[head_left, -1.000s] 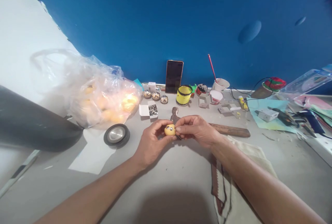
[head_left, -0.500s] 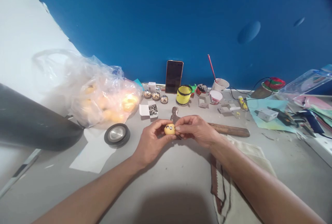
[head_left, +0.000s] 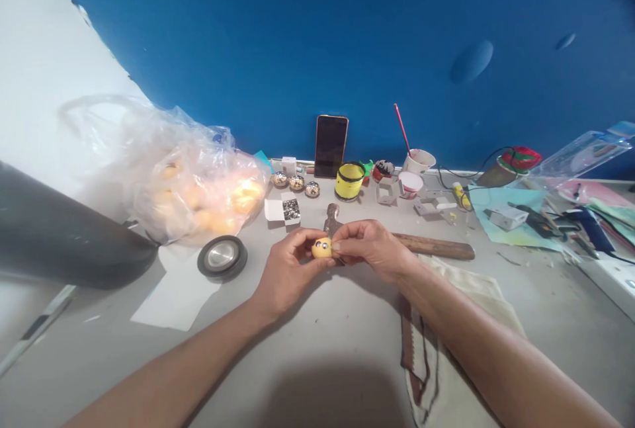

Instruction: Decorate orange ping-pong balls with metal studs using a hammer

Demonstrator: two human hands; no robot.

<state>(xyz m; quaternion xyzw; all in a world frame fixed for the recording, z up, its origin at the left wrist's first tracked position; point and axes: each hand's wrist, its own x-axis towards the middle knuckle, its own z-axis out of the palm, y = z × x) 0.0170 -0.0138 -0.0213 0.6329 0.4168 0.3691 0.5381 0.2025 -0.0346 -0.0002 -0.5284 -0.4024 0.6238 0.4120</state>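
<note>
Yellow ball (head_left: 322,249), small and set with shiny round studs on the side towards the wall camera-side, is held just above the grey table (head_left: 278,355), near the middle of the view; the left hand (head_left: 289,268) grips it from the left, thumb below and fingers above; the right hand (head_left: 371,248) meets its right side, thumb and forefinger drawn together in a pinch, though whether a tiny piece sits between those fingertips I cannot tell; just behind the hands lies a hammer (head_left: 436,247), its head beyond the ball and its wooden handle running off to the right, past the right wrist; a small white box (head_left: 291,208) of shiny metal bits stands open beyond the left hand, with three studded balls (head_left: 296,182) in a row behind it; farther back, a phone (head_left: 331,147) leans upright against the blue wall (head_left: 278,51), beside a yellow cup (head_left: 349,183) with black bands; to the left are a black disc (head_left: 221,256) with a metal centre, partly over white paper (head_left: 171,302), and a clear plastic bag (head_left: 198,190) of yellowish things; a pale cloth (head_left: 461,375) lies under the right forearm.
</note>
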